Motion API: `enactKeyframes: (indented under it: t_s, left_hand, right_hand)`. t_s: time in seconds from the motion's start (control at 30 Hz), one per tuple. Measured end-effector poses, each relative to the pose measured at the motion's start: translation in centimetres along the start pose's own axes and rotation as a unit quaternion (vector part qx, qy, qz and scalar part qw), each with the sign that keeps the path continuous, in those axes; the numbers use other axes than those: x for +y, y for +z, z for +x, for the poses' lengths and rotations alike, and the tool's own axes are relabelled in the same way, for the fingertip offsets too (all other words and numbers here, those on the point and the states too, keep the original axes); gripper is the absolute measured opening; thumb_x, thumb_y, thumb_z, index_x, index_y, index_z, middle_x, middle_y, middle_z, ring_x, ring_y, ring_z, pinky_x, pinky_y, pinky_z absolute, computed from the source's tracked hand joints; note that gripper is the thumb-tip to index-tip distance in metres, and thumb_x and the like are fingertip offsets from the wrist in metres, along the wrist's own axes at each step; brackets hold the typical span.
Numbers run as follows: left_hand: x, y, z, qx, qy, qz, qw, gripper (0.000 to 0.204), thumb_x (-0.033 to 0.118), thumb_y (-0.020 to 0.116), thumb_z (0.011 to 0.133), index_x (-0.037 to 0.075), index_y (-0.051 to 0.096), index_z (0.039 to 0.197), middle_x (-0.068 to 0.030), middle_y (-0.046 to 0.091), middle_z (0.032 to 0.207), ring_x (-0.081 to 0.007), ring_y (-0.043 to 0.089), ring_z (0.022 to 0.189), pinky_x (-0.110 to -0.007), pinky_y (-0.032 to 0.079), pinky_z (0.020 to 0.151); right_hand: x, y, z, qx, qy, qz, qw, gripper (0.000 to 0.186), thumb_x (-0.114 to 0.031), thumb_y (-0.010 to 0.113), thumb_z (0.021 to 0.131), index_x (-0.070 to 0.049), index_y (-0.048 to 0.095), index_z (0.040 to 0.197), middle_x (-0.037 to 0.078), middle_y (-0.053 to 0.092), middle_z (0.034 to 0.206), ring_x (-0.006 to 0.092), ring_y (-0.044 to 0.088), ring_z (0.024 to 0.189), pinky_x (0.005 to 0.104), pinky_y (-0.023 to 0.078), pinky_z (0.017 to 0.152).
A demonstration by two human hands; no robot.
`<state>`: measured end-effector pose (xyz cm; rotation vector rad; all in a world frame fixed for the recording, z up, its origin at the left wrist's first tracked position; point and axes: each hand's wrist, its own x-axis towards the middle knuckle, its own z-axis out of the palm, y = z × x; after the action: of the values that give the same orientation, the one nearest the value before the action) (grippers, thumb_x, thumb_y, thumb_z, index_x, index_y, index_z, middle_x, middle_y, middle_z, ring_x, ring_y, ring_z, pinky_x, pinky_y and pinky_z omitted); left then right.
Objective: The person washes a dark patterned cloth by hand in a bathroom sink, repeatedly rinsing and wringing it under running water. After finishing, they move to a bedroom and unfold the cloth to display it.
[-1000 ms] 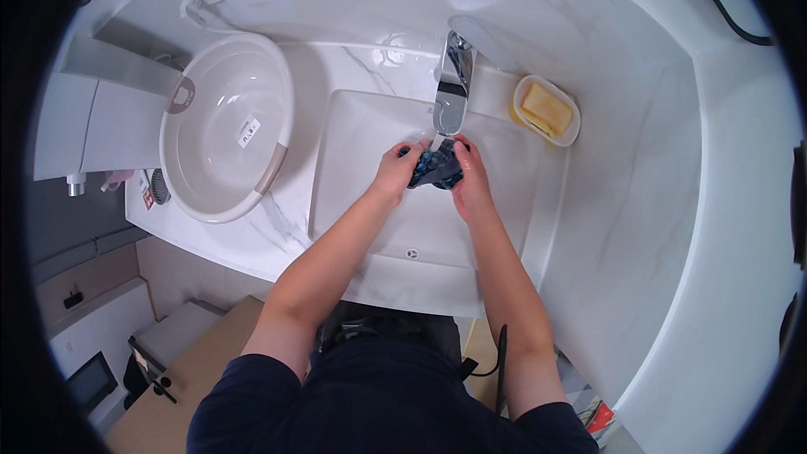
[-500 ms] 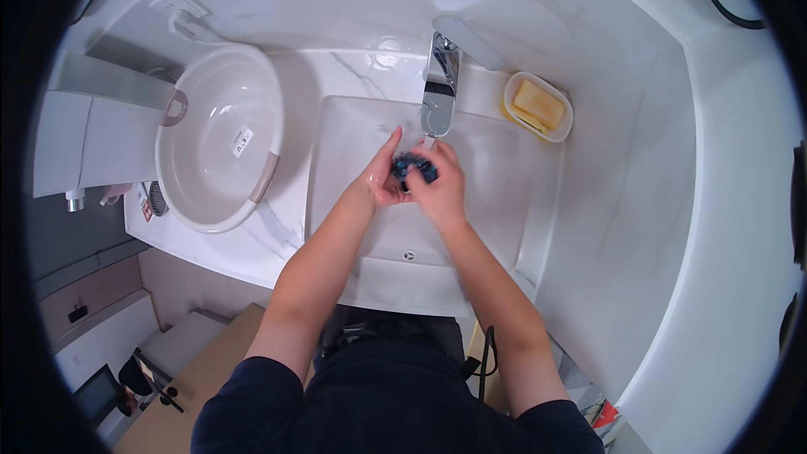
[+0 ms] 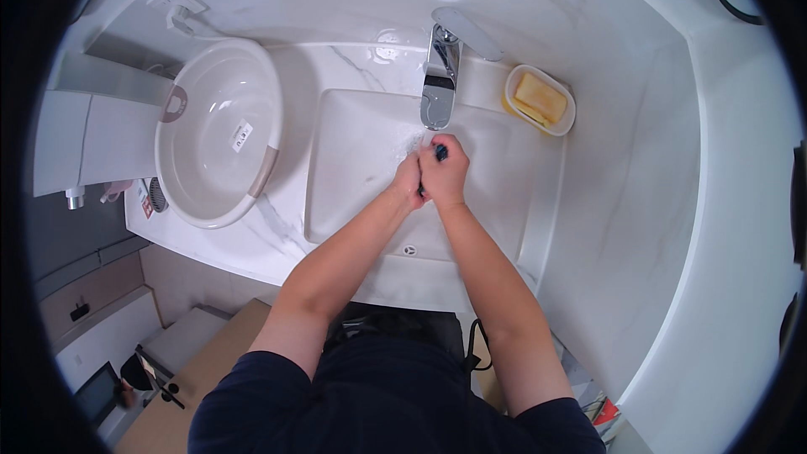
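Note:
Under the chrome faucet (image 3: 438,92), over the white sink (image 3: 353,134), both my hands are pressed together. My right hand (image 3: 447,173) is closed around a small dark blue bunched piece of what looks like wet cloth (image 3: 441,152). A bit of the blue shows at the top of that fist and another between the palms. My left hand (image 3: 408,176) is closed against the lower side of the same bundle, its fingers mostly hidden behind the right hand. Water runs from the spout and splashes beside my hands.
A large white basin (image 3: 220,139) stands on the marbled counter (image 3: 282,219) to the left. At the right rear corner of the sink sits an oval dish (image 3: 565,123) with a yellow bar of soap (image 3: 540,98). A wall socket with a plug (image 3: 178,8) is at the back left.
My hands have closed together around the dark blue bundle, which lay more exposed between them before. The left hand, previously open with its thumb up, has moved right against the right hand.

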<state>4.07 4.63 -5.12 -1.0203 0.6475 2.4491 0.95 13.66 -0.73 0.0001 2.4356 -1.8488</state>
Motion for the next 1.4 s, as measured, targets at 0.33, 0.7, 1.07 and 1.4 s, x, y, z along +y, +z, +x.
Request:
enactKeyframes:
  t_s: [0.33, 0.7, 1.07, 1.4]
  left_hand:
    - [5.9, -0.9, 0.4, -0.100, -0.067, 0.127, 0.985, 0.023, 0.031, 0.057, 0.099, 0.010, 0.065, 0.101, -0.0088, 0.068, 0.104, -0.0209, 0.066, 0.095, -0.035, 0.055, 0.081]
    - [1.7, -0.8, 1.2, 0.043, -0.008, 0.032, 0.999, 0.032, 0.041, 0.048, 0.103, 0.013, 0.062, 0.096, -0.0022, 0.065, 0.085, -0.0154, 0.064, 0.068, -0.032, 0.051, 0.048]
    - [3.4, -1.9, 0.3, -0.183, -0.037, -0.106, 0.977, 0.024, 0.031, 0.056, 0.099, 0.015, 0.059, 0.116, -0.0063, 0.060, 0.115, -0.0200, 0.058, 0.108, -0.036, 0.051, 0.091]
    - [2.7, -0.2, 0.1, 0.122, 0.066, 0.286, 0.948, 0.036, 0.038, 0.051, 0.102, 0.004, 0.063, 0.102, -0.0045, 0.062, 0.080, -0.0176, 0.059, 0.074, -0.032, 0.051, 0.076]
  right_hand:
    - [-5.3, 0.8, -4.7, 0.015, -0.304, -0.153, 0.940, 0.016, -0.008, 0.072, 0.085, -0.006, 0.070, 0.101, 0.010, 0.068, 0.111, 0.0350, 0.064, 0.105, 0.0414, 0.052, 0.093]
    - [-0.2, 2.3, -0.1, 0.036, 0.018, -0.026, 0.999, 0.025, -0.023, 0.077, 0.087, 0.000, 0.066, 0.088, 0.016, 0.067, 0.079, 0.0310, 0.061, 0.063, 0.0366, 0.049, 0.063]
    - [-5.3, 1.9, -4.8, 0.030, -0.337, -0.182, 0.923, 0.012, -0.015, 0.075, 0.082, -0.006, 0.066, 0.082, 0.010, 0.066, 0.115, 0.0314, 0.061, 0.115, 0.0522, 0.046, 0.100]
    - [-0.7, 1.2, 0.3, 0.084, 0.181, 0.176, 0.964, 0.025, -0.023, 0.072, 0.093, -0.002, 0.065, 0.080, 0.005, 0.063, 0.079, 0.0196, 0.061, 0.071, 0.0309, 0.047, 0.069]
